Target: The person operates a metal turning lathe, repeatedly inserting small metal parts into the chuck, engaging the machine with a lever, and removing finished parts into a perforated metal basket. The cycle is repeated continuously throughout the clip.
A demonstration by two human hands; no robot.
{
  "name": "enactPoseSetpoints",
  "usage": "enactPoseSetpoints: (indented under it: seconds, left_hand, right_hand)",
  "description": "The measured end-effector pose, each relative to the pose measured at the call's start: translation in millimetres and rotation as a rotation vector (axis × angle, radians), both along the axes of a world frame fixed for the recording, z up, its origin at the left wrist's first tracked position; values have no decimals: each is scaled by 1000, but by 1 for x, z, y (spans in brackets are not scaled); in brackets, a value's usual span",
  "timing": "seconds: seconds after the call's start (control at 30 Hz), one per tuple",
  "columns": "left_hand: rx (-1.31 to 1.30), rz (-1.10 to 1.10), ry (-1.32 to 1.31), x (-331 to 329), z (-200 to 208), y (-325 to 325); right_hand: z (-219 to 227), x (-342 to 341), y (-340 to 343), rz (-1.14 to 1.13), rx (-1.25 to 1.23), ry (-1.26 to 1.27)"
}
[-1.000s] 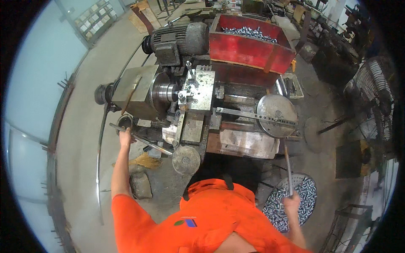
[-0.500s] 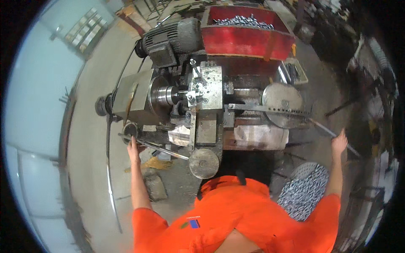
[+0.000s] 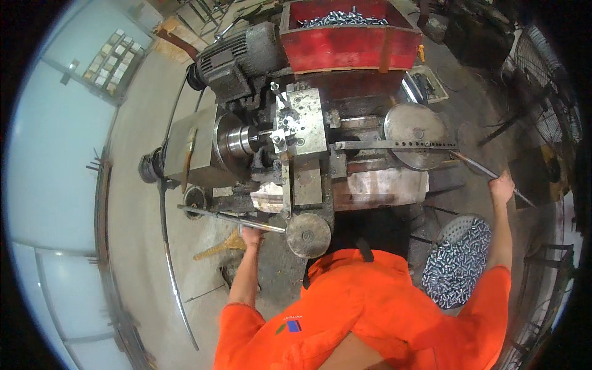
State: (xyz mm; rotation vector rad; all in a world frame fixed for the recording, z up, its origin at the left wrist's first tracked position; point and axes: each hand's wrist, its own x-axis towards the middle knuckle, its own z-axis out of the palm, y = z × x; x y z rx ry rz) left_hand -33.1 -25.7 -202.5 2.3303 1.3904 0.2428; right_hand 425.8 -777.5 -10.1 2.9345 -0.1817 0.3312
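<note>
A small metalworking lathe [image 3: 300,129] stands in front of me, its chuck [image 3: 240,140] at the left and its tool block at the middle. At the right, my right hand [image 3: 502,187] is closed round a long steel lever [image 3: 476,164] that joins a perforated bar at the large round disc [image 3: 416,132]. My left hand [image 3: 251,236] is just under another steel lever [image 3: 237,219], which runs to the small round disc [image 3: 308,235]. The rod and the machine hide its fingertips, so its grip cannot be made out.
Behind the lathe sits a red bin [image 3: 354,50] of small metal parts, beside a motor [image 3: 243,58]. A perforated round container [image 3: 457,229] heaped with short metal pieces stands low at my right. A brush [image 3: 189,161] lies on the headstock; a long bar [image 3: 176,290] is at the left.
My left hand has left the outer part of the left lever and moved right, toward the small disc and beneath the rod. My right hand keeps its hold on the right lever.
</note>
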Motion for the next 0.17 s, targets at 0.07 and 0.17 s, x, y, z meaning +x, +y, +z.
enactPoseSetpoints:
  seconds: [0.07,0.17]
  left_hand:
    - [-2,-174,330,-16,16,23]
    - [-71,-415,928,21,103,18]
  right_hand:
    - [-4,3,-3,-2,-13,-25]
    - [1,7,-9,-102,-19,41]
